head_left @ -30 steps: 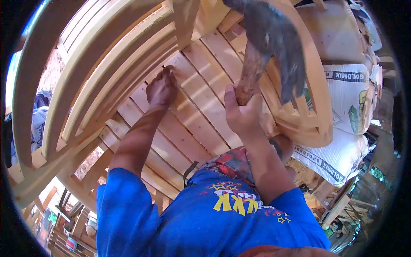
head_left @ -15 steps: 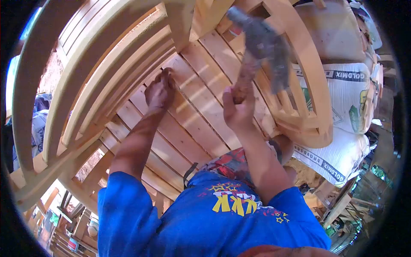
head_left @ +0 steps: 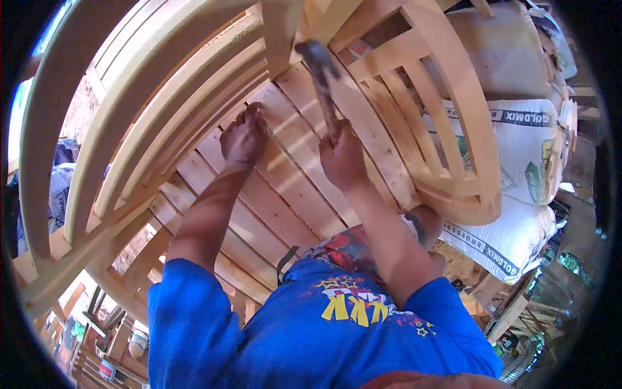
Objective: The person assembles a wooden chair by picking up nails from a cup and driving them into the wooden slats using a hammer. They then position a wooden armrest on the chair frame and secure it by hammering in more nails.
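My right hand (head_left: 343, 152) is wrapped round the handle of a hammer (head_left: 319, 68), whose blurred head is raised over the slatted wooden seat (head_left: 291, 188). At the back of that seat, close to the curved backrest slats (head_left: 184, 107), my left hand (head_left: 244, 137) has its fingers pinched together against the boards. What those fingers hold is too small to make out. On the right stands the curved wooden armrest frame (head_left: 463, 97) of the bench.
White printed sacks (head_left: 518, 155) are stacked beyond the armrest at the right. More wooden furniture parts (head_left: 91, 369) show at the lower left, and a bundle in plastic (head_left: 59, 188) lies behind the backrest.
My right hand and the hammer have swung left and inward, from over the armrest to over the seat boards. The left hand has stayed in nearly the same place.
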`<state>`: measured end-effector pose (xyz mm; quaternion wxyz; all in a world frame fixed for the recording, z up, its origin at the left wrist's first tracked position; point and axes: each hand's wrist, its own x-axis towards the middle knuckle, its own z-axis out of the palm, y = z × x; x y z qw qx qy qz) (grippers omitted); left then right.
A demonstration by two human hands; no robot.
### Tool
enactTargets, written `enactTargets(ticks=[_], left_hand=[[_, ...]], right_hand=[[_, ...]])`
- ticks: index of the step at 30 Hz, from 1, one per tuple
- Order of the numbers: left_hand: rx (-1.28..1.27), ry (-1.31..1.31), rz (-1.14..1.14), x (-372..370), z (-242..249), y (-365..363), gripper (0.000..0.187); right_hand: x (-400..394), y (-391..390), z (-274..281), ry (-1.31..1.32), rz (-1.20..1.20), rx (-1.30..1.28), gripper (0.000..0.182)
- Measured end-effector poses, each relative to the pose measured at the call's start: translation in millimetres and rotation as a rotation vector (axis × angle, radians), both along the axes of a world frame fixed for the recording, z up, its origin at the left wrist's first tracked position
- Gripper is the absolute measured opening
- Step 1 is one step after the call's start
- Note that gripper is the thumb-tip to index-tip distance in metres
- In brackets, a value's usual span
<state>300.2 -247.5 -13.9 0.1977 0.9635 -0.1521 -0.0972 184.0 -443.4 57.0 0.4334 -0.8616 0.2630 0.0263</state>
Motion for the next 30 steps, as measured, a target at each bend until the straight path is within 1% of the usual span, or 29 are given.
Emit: enactTargets(ticks=[3,6,9,13,15,16,17,18,20,21,23,24,25,26,27,28,29,30], left_hand=[[-0.036,-0.057,0.001,-2,0,2,0.033],[-0.013,0.026,-0.015,-1,8,2,0.033],[0.006,0.049,-0.014,0,9,-1,0.034],[0.046,-0.028,-0.053,-4,10,-1,0.041],[0.011,-0.071,-0.133,0,1,-5,0.047],[-0.004,-0.084,-0.171,0,11,-13,0.05],[0.117,-0.024,-0.207,4,17,-28,0.058],[0.172,0.014,-0.234,10,26,-49,0.06],[0.29,0.107,-0.262,24,32,-85,0.065],[0.288,0.064,-0.267,32,28,-95,0.067],[0.278,-0.027,-0.295,44,0,-112,0.071],[0.275,-0.073,-0.302,52,-26,-111,0.07],[0.274,-0.116,-0.318,65,-59,-106,0.069],[0.274,-0.16,-0.336,69,-73,-112,0.069],[0.274,-0.115,-0.338,60,-52,-120,0.066],[0.277,-0.069,-0.336,45,-12,-119,0.064],[0.284,-0.02,-0.326,33,13,-115,0.062],[0.319,0.035,-0.395,30,18,-114,0.059]], right_hand=[[5,-10,-16,0.208,0.069,-0.134,0.034],[-13,-23,-14,0.236,0.07,-0.061,0.035],[-47,-31,-10,0.367,0.005,-0.067,0.033],[-94,-39,19,0.454,0.062,0.018,0.037],[-116,-39,39,0.455,0.059,0.07,0.042],[-127,-39,49,0.471,0.054,0.056,0.044],[-136,-41,58,0.49,0.051,0.04,0.046],[-148,-41,63,0.516,0.054,0.026,0.049],[-181,-44,58,0.449,0.095,-0.027,0.049],[-188,-47,57,0.407,0.117,-0.062,0.049],[-193,-52,77,0.507,0.024,0.202,0.048],[-200,-54,85,0.552,-0.036,0.341,0.048],[-210,-55,82,0.518,-0.044,0.358,0.046],[-221,-57,75,0.482,-0.053,0.377,0.044],[-230,-58,71,0.446,-0.061,0.395,0.042],[-235,-59,73,0.441,-0.08,0.402,0.04],[-234,-59,75,0.438,-0.091,0.41,0.038],[-234,-58,75,0.435,-0.096,0.42,0.036]])
